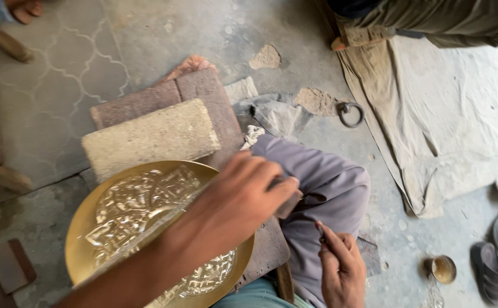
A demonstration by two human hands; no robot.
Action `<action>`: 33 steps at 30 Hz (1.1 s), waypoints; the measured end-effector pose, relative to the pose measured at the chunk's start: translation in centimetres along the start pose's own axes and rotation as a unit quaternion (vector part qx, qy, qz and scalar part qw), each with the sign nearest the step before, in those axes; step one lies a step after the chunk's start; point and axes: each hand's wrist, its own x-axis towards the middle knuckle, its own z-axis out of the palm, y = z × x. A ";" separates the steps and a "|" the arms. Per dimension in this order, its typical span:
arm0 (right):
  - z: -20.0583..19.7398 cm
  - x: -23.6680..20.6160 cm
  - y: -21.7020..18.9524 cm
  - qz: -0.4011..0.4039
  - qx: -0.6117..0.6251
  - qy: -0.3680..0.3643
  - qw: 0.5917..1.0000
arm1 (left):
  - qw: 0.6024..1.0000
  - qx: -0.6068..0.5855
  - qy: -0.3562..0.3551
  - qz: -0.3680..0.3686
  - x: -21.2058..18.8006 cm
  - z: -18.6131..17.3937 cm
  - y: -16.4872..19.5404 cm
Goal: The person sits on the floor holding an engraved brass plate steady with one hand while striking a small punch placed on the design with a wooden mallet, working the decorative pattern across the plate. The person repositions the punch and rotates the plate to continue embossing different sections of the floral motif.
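No packages, labels, signs or screens show anywhere in the frame. From the upper left to the lower right there is nothing boxed, wrapped, printed or lit to report.

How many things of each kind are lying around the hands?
Brass plates: 1
Bricks or stone blocks: 2
Metal rings: 1
Small cups: 1
Sandals: 1 sure, more cut off at the edge
Hands: 2, left hand, right hand
Total: 8
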 end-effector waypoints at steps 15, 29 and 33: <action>5.2 -1.1 1.5 -0.128 -0.118 -0.015 0.985 | 0.924 -0.012 -0.381 0.005 5.0 11.9 -7.9; 9.0 1.9 1.2 -0.173 -0.147 -0.052 0.972 | 0.867 -0.088 -0.489 -0.046 5.4 10.8 -10.6; 9.1 1.4 2.2 -0.153 -0.074 -0.059 0.984 | 0.864 -0.121 -0.487 -0.042 5.5 10.1 -10.8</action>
